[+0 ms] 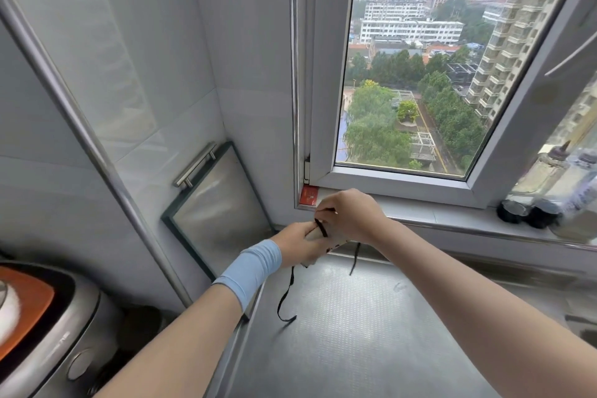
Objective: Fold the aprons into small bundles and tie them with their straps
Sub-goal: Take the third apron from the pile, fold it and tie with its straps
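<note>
Pale glossy tiles cover the walls (129,58). Grey daylight comes through a white-framed window (326,107); outside are towers, low blocks and trees. A dimpled steel counter (371,333) runs below the sill (452,215). A steel panel (219,203) with a bar handle leans at the counter's back left corner. Bottles (549,178) stand at the sill's right end, a red box (308,196) at its left.

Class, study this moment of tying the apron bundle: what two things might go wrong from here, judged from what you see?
The right hand only pinches the strap over the bundle; a slip might loosen the wrap. Two loose strap ends dangle toward the counter below the left hand and may tangle or snag.
</note>
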A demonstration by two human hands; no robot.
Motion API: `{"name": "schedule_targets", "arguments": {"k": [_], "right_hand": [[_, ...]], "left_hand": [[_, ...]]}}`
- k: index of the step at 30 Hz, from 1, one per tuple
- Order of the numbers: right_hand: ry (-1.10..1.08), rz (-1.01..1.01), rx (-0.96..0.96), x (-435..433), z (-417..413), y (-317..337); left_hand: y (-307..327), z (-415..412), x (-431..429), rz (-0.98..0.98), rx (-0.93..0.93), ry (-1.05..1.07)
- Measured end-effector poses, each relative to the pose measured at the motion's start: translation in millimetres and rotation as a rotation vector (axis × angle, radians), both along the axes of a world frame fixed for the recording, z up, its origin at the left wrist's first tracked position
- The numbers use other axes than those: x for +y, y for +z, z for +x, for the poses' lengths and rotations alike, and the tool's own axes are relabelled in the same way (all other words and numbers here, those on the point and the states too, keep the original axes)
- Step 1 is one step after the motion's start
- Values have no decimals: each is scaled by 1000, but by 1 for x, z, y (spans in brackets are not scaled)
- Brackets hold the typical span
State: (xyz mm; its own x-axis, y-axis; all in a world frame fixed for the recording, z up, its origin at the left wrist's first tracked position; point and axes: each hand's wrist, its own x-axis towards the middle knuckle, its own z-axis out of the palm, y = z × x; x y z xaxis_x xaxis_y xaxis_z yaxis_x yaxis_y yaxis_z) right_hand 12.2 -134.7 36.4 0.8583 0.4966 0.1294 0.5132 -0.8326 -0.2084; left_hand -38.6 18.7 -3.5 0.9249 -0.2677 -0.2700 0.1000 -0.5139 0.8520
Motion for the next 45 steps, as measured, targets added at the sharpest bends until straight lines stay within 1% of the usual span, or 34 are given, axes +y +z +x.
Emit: {"name": "schedule_targets", "arguments": {"k": [3,5,6,8,9,10,11,12,13,14,16,18,21,22,25,28,29,31,32,34,37,39,40,42,45], "right_hand": [[-85,70,48,3,3,-3],[-165,217,67,1,11,-12],[-216,318,76,-1,14,-17],[-379,605,160,-4,12,-27],[-460,745,251,-2,9,-34],[-491,863,399,2,3,-40],[-460,947,612,6,-6,-47],[-361,1000,834,11,-14,-54],[-233,1017,1020,13,-23,-60],[-124,1018,1147,14,-31,-65],[51,1000,1307,12,-35,-72],[97,903,1403,5,-30,-70],[104,640,1348,-15,-14,-60],[114,589,1334,-21,-9,-55],[87,421,1259,-28,5,-42],[41,122,1089,-24,15,-32],[13,21,1014,-23,17,-28],[-20,-177,823,-22,19,-18],[-7,-255,759,-21,19,-13],[36,-370,708,-19,18,-5],[86,-443,668,-15,20,-3],[100,-427,639,-11,19,2],[113,-421,622,-9,18,7],[153,-388,584,-4,15,13],[199,-355,512,5,5,13]], "left_hand": [[-6,0,-4,-141,44,111],[-12,4,-2,-218,75,170],[-14,6,-1,-277,96,220],[-19,9,0,-396,130,371],[-19,11,1,-459,147,457],[-20,13,1,-534,162,545],[-16,13,0,-592,182,615],[-13,14,0,-641,201,664],[-10,15,0,-668,216,691],[-9,16,1,-696,234,707],[-2,13,1,-761,279,701],[4,10,6,-761,288,682],[10,5,16,-740,289,624],[11,3,19,-730,307,593],[8,-2,25,-589,340,468],[4,-5,20,-484,385,313],[3,-6,17,-409,371,273],[3,-10,12,-235,306,210],[1,-11,11,-165,268,189],[1,-14,10,-80,213,167],[-2,-22,8,72,144,90],[-8,-29,0,183,161,16],[-12,-31,-3,221,174,12],[-25,-32,-8,305,175,60],[-38,-28,-8,321,121,214]]}}
